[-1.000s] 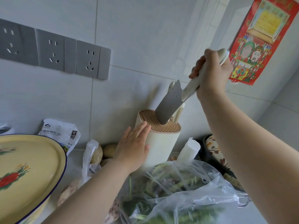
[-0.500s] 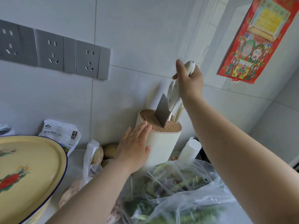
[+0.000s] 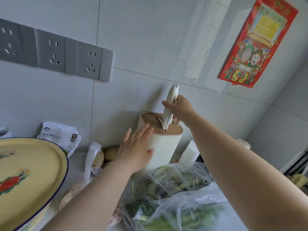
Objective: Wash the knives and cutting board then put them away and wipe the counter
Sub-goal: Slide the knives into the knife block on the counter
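Observation:
A cream knife block (image 3: 164, 148) with a tan honeycomb top stands against the tiled wall. A cleaver's cream handle (image 3: 170, 108) sticks up from the block, its blade sunk out of sight inside. My right hand (image 3: 180, 108) is behind the handle, fingers loosely around it. My left hand (image 3: 137, 148) lies flat against the block's left side, fingers straight, thumb on its front. Other cream handles peek out behind the cleaver.
A clear plastic bag of greens (image 3: 176, 197) lies in front of the block. A yellow enamel basin (image 3: 28, 177) fills the left. A salt bag (image 3: 60, 135), potatoes (image 3: 110, 153) and a white roll (image 3: 190, 151) sit along the wall. Wall sockets (image 3: 55, 55) hang above.
My right hand has pushed the cleaver down into the block: the blade was mostly out, then half in, and is now fully hidden. The left hand stayed on the block.

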### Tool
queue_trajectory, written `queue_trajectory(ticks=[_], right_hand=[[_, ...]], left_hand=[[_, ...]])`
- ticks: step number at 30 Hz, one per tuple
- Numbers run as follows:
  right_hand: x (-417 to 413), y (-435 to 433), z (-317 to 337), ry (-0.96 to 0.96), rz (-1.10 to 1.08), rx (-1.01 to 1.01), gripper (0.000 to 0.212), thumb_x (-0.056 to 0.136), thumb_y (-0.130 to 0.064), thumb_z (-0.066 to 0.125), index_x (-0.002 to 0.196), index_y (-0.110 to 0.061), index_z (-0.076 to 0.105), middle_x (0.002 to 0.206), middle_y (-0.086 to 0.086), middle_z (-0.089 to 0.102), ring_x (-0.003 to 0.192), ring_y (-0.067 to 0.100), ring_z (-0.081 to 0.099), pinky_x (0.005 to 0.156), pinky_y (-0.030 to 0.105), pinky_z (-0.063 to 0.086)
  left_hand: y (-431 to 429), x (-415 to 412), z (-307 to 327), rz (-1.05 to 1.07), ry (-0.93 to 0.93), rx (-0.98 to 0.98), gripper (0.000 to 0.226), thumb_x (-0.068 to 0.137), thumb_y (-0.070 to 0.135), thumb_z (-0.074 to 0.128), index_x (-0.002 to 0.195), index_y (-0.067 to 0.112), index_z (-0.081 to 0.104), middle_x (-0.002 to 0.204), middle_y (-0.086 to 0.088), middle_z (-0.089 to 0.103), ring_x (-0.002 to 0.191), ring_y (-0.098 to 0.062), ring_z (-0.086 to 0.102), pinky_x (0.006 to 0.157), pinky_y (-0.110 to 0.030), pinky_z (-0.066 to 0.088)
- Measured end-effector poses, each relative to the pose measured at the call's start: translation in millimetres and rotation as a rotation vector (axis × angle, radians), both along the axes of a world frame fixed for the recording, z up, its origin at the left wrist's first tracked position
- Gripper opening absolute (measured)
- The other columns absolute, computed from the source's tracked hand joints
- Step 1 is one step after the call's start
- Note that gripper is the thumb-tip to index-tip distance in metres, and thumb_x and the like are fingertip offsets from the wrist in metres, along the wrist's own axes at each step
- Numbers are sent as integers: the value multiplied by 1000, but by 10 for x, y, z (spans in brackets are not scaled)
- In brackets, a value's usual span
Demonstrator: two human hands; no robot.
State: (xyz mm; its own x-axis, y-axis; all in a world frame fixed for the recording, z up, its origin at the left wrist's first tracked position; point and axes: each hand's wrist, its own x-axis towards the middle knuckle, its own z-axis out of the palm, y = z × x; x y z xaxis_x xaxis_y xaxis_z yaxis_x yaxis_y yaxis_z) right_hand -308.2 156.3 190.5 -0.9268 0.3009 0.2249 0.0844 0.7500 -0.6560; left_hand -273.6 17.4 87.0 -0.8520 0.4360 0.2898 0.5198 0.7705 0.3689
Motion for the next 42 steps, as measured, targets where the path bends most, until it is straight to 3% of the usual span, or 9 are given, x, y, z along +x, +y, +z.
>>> queue_trajectory(ticks=[6, 13, 18, 23, 27, 29, 32, 38, 42], right_hand=[[612, 262, 52, -118, -7, 227, 38, 89, -30, 56, 120, -11, 49, 102, 6, 60, 78, 16, 51, 68, 28, 42], [1820, 619, 189, -166, 0, 290, 20, 90, -24, 54, 105, -13, 62, 112, 3, 64, 88, 16, 55, 77, 24, 43], [2883, 1027, 128, -224, -90, 330, 20, 88, -23, 56, 103, -13, 65, 108, 7, 65, 101, 26, 60, 85, 28, 46], [4304, 1586, -75, -375, -216, 312, 17, 89, -24, 56, 102, -17, 65, 91, -2, 61, 85, 15, 56, 75, 26, 46], [5618, 2074, -338, -569, -425, 249, 22, 91, -25, 52, 107, -16, 65, 104, 1, 64, 93, 17, 56, 83, 24, 42], [6249, 2255, -495, -634, -555, 171, 26, 93, -24, 49, 111, -11, 64, 112, 6, 64, 105, 22, 58, 84, 23, 40], [7055, 2405, -827, -785, -657, 107, 29, 92, -24, 48, 115, -12, 63, 112, 4, 62, 105, 21, 58, 89, 26, 45], [7929, 2402, -1554, -978, -596, 88, 29, 89, -15, 48, 115, -19, 61, 107, -2, 61, 100, 17, 55, 77, 21, 41], [8100, 2395, -2008, -1021, -489, 150, 34, 89, -12, 46, 119, -22, 58, 123, 3, 58, 115, 22, 50, 82, 27, 39]], left_hand=[[20, 141, 109, 34, -31, -14, 64, 96, 34, 37, 148, 20, 2, 157, 4, -4, 144, -11, -2, 115, -34, -5], [279, 1088, 250, -177, 6, 408, 45, 93, 26, 48, 137, 21, 39, 143, 6, 38, 130, -13, 36, 101, -21, 27], [823, 2078, 285, -495, -31, 459, 67, 68, 59, 31, 116, 25, 61, 109, 16, 62, 106, -4, 55, 78, -6, 32], [1517, 3134, -64, -780, -93, 376, 31, 89, 39, 45, 115, 31, 60, 96, 35, 48, 100, 11, 48, 81, 5, 27], [2012, 3950, -441, -949, -177, 261, 61, 68, 56, 23, 113, 37, 60, 104, 28, 58, 117, 6, 33, 77, -1, 27], [2220, 4317, -635, -1004, -230, 185, 73, 60, 62, 17, 115, 37, 59, 118, 40, 35, 119, 6, 27, 77, -3, 27], [2414, 4790, -912, -1100, -316, 85, 55, 72, 56, 25, 115, 38, 55, 84, 40, 43, 113, 5, 46, 82, -6, 32], [2636, 5421, -1269, -1039, -275, 30, 30, 95, 26, 42, 123, 30, 52, 112, 27, 38, 120, -2, 42, 79, -8, 28], [2684, 5723, -1417, -1113, -84, 18, 23, 72, 34, 47, 77, 38, 69, 80, 28, 62, 94, -2, 44, 68, -10, 39]])
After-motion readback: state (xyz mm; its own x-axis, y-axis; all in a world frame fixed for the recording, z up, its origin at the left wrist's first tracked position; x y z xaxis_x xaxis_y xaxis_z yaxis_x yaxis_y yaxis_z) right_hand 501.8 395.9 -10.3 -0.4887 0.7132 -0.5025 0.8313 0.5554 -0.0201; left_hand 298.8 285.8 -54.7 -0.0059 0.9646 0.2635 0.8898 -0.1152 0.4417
